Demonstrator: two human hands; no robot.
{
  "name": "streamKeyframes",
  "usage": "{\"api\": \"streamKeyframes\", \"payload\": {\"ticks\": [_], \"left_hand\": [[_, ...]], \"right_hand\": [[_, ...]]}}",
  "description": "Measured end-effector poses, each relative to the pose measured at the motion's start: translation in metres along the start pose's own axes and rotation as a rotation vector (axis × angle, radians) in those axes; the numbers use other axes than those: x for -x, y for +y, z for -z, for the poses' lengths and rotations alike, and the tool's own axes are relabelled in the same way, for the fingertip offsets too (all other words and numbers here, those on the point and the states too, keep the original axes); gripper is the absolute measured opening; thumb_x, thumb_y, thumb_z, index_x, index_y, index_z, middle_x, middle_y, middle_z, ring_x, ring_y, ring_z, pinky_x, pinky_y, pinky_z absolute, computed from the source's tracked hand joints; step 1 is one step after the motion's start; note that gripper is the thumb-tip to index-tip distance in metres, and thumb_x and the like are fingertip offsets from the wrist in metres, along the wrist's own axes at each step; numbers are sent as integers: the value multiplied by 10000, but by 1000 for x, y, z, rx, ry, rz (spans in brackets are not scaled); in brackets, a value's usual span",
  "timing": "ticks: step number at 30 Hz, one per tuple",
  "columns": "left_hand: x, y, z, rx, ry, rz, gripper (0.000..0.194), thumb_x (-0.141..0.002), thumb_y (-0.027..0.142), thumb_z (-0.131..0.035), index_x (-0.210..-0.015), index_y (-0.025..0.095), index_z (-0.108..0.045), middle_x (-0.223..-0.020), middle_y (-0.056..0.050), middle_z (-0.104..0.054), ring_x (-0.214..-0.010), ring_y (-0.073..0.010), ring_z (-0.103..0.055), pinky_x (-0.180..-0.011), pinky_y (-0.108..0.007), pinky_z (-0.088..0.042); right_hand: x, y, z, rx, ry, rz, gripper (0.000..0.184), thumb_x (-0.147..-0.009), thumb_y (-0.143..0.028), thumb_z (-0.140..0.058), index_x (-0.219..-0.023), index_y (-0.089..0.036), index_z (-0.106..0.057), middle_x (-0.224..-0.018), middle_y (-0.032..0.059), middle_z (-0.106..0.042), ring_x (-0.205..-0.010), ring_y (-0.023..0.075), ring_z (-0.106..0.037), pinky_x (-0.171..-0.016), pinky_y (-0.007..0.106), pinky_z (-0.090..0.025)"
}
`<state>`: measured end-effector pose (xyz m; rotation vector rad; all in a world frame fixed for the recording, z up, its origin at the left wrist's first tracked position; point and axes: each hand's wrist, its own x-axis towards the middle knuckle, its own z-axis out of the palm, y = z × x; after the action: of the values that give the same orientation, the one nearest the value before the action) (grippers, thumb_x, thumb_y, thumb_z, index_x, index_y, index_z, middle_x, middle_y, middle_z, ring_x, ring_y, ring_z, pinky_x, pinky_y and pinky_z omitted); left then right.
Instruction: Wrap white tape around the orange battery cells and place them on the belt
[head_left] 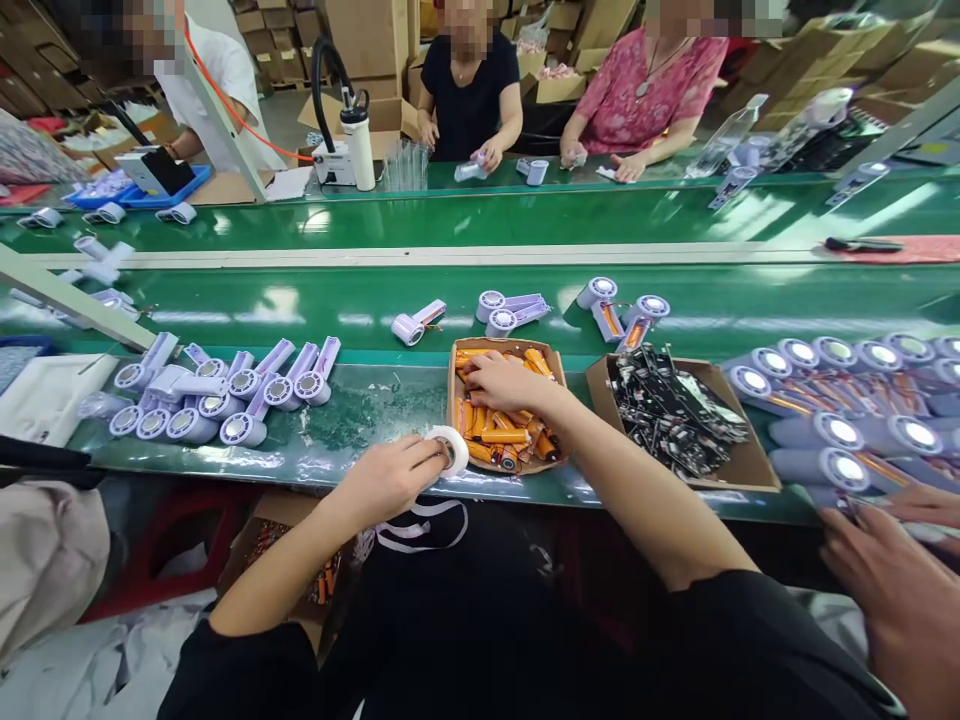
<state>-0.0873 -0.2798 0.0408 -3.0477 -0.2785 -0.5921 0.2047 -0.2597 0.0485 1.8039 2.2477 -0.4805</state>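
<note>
While left hand grips white tape roll, right hand is down among orange cells

Clock centred on cell box, cardboard, on green bench. Left fingers wrapped round the roll, just beside the box at 8 o'clock. Right fingers bent into the cells; tips hidden, can't tell if one is pinched. Cells fill most of the box. Open carton of black parts at 3 o'clock. Lavender housings grouped at 9; loose housings on green belt, 11 to 2. Rows of disc-topped units farther out at 3; co-worker's hand near them at 4.
</note>
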Motion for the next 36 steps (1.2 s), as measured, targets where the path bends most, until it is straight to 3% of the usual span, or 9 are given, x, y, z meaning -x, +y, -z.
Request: {"api": "streamKeyframes", "payload": {"ticks": [5,10,13,16,19,22,27,31,36], "left_hand": [[15,1,-1,32,-16,6,217,-967,119,-533,-1146,154,-650,-1227,-19,-659,-1051,-126,-585,-858,-252,-521],[15,2,-9,43,-36,14,225,-954,108,-548,-1151,152,-646,-1220,-19,-654,-1066,-132,-581,-872,-256,-519],[5,5,-11,48,-29,-24,198,-970,145,-563,-1142,153,-660,-1223,-27,-651,-1062,-127,-575,-882,-252,-512],[-5,7,-8,9,-16,-73,168,-968,139,-569,-1100,146,-673,-1186,-36,-652,-967,-111,-547,-828,-242,-488],[-12,9,-1,-66,3,-124,163,-973,157,-584,-1106,151,-677,-1124,-40,-649,-892,-104,-511,-783,-247,-459],[-17,13,5,-112,12,-160,190,-979,206,-613,-1158,176,-671,-1097,-34,-639,-907,-111,-517,-776,-259,-445],[-22,19,9,-151,-12,-209,148,-986,246,-613,-1087,148,-658,-1040,-54,-613,-918,-124,-515,-790,-280,-422],[-23,21,12,-174,-29,-191,127,-997,239,-589,-1024,138,-661,-992,-55,-593,-892,-121,-492,-773,-295,-386],[-23,19,13,-129,-92,-203,183,-1024,216,-533,-933,138,-671,-980,-61,-578,-881,-115,-470,-794,-318,-376]], "right_hand": [[55,3,-1,-121,24,135,344,-1001,-386,-687,-1260,-166,-741,-1280,126,-686,-1211,295,-628,-1051,415,-459],[83,-4,-30,-61,75,109,198,-943,-171,-700,-1113,-149,-798,-1146,140,-736,-1177,344,-654,-1005,470,-488],[91,7,-37,-479,320,132,277,-961,-222,-681,-1215,-171,-776,-1161,122,-742,-1132,290,-684,-1035,456,-528],[101,10,-42,-1106,603,87,541,-951,-398,-730,-1465,-260,-631,-1275,103,-710,-1111,248,-718,-925,393,-613],[108,-7,-47,-1476,657,169,473,-831,-401,-873,-1265,-283,-729,-1169,70,-742,-1046,249,-757,-825,366,-650],[109,-33,-49,-1522,769,115,332,-734,-313,-946,-951,-213,-715,-1033,63,-776,-1000,247,-775,-870,379,-661],[105,-65,-59,-1411,903,-8,332,-801,-345,-891,-980,-206,-649,-916,65,-780,-799,201,-782,-712,281,-658],[104,-90,-87,-1338,1062,-130,320,-822,-363,-868,-925,-213,-606,-898,68,-765,-801,212,-772,-731,310,-658],[112,-97,-113,-1416,919,-143,295,-870,-412,-820,-1030,-214,-671,-1070,102,-760,-1018,234,-752,-936,380,-632]]}}
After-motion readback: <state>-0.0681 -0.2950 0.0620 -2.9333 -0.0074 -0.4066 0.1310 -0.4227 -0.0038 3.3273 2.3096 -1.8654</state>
